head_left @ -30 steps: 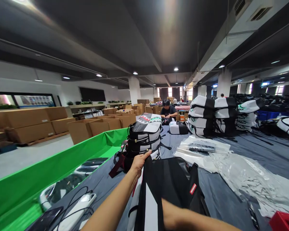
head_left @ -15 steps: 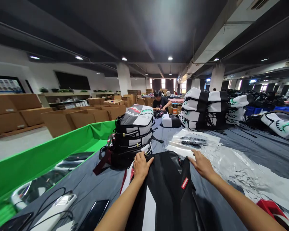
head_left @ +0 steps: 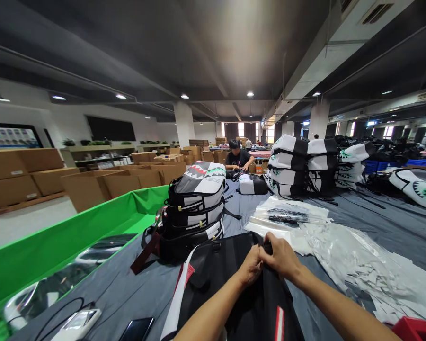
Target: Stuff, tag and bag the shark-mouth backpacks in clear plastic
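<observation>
Both hands have come together at the top of the black backpack: the left hand is curled narrow on its dark material, and the right hand pinches thumb to fingers just beside it, touching or nearly so. Whether they hold a strap or the bag's edge cannot be told, as the fingers hide it. Half a second ago they were apart, on either side of the bag's top; now the handling appears gathered on one small spot at the upper edge.

From the left, a green liner borders the grey-covered surface, with clear-wrapped goods lying along it. Nearer are a white device with a cable and a dark phone. Next comes a stack of patterned backpacks, just beyond the left edge of the black backpack. That bag lies in the middle, under the hands and forearms, its body reaching back toward the wearer. To the right spread clear plastic bags, with a red object at the near corner.
</observation>
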`<control>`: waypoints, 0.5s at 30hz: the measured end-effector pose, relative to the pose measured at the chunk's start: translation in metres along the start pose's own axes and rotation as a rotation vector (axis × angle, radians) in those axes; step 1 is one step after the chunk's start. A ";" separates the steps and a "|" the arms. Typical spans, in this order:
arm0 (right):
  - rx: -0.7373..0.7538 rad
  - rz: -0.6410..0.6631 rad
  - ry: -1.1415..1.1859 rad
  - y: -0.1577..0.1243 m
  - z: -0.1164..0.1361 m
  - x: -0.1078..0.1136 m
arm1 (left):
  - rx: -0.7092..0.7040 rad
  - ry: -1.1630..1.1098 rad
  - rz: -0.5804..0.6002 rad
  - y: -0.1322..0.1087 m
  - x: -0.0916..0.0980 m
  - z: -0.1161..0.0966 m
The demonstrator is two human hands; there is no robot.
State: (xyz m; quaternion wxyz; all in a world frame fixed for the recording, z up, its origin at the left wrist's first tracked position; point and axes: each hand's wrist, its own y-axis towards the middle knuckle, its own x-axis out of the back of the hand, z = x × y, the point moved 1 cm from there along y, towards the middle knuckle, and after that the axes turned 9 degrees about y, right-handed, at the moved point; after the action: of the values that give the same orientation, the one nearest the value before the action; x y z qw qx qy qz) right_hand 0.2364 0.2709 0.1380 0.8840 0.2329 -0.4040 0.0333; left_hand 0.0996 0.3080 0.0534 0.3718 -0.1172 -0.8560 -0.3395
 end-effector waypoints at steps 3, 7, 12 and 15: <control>0.124 0.004 0.104 -0.030 -0.001 -0.012 | -0.051 0.004 -0.047 -0.010 -0.010 -0.001; 0.198 -0.129 0.218 -0.052 -0.005 -0.020 | -0.144 0.041 -0.063 -0.016 -0.016 -0.001; 0.351 -0.300 0.234 -0.063 0.023 0.007 | -0.158 0.084 -0.086 -0.011 -0.019 -0.001; 0.445 -0.357 0.198 -0.074 0.047 0.030 | -0.137 0.088 -0.092 -0.008 -0.016 -0.003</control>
State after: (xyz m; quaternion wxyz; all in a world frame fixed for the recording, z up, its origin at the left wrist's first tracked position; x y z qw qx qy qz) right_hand 0.2424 0.1809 0.1579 0.8382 0.4838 -0.2512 -0.0123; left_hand 0.1086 0.3014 0.0395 0.3841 -0.0880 -0.8182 -0.4186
